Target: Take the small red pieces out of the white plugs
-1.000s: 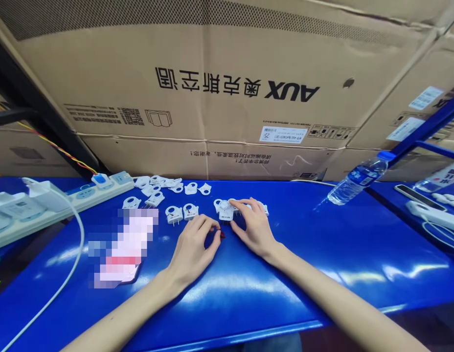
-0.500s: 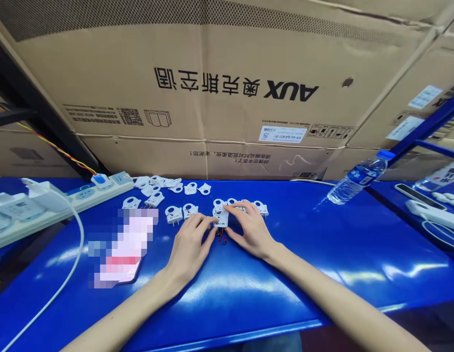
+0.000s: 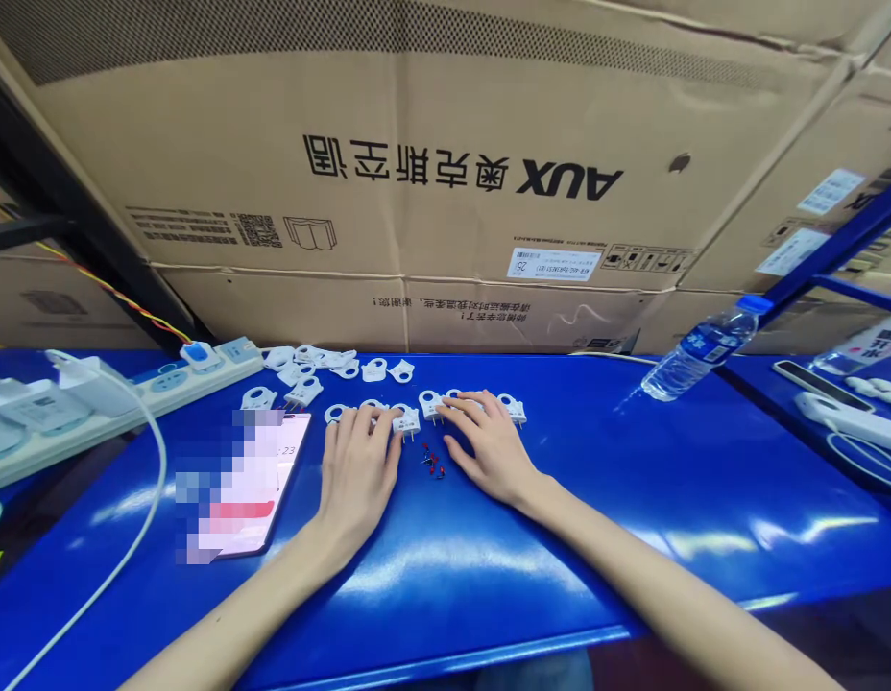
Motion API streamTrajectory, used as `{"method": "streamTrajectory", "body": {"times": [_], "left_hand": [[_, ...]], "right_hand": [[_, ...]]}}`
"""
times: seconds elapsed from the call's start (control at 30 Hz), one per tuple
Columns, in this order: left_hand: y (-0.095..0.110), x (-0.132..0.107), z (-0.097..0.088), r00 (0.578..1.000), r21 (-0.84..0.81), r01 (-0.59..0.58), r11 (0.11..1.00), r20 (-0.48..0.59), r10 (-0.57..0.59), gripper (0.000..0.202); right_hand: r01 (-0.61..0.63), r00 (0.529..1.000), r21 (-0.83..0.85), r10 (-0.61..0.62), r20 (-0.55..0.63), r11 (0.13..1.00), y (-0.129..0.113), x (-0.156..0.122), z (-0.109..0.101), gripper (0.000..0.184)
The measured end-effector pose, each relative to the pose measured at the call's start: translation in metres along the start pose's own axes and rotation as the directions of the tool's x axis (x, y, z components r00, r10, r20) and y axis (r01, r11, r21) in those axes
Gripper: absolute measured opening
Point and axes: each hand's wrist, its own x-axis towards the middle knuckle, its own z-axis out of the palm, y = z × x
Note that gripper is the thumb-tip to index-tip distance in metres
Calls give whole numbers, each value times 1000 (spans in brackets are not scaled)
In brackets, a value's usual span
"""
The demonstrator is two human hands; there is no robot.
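Several small white plastic plug parts lie in rows on the blue table (image 3: 633, 499). My left hand (image 3: 359, 465) lies flat with its fingers spread, the fingertips on a white plug part (image 3: 406, 420) and its neighbours. My right hand (image 3: 489, 441) rests palm down just right of it, fingertips touching another white plug part (image 3: 432, 404). Between the two hands lie a few tiny red and dark pieces (image 3: 432, 464) on the table. More white parts (image 3: 377, 369) sit farther back.
A phone (image 3: 236, 485) lies left of my left hand. A white power strip (image 3: 129, 393) with chargers and a white cable (image 3: 139, 537) runs along the left. A water bottle (image 3: 701, 350) lies at the right. Large cardboard boxes (image 3: 431, 192) wall the back.
My left hand has moved left and forward, setting a white plug part down in the row. The tiny red pieces, earlier under my fingers, now lie bare between the hands. My right hand stays.
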Motion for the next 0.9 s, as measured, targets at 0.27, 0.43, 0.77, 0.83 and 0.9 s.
{"method": "streamTrajectory", "body": {"times": [0.27, 0.43, 0.77, 0.83, 0.9], "left_hand": [[7, -2, -1, 999, -70, -38, 997, 25, 40, 18], [7, -3, -1, 998, -50, -47, 998, 32, 48, 19], [6, -4, 3, 998, -40, -60, 997, 21, 61, 23], [5, -3, 1, 999, 4, -44, 999, 31, 44, 23], [3, -1, -2, 999, 79, -10, 997, 53, 6, 24]], "right_hand": [[-30, 999, 44, 28, 41, 999, 1, 2, -1, 36], [-65, 996, 65, 61, 61, 996, 0, 2, -2, 36], [-68, 996, 65, 64, 61, 996, -1, 2, -3, 34], [-73, 996, 68, 68, 66, 995, -1, 2, -3, 34], [-82, 994, 68, 77, 74, 994, -2, 2, -4, 34]]}}
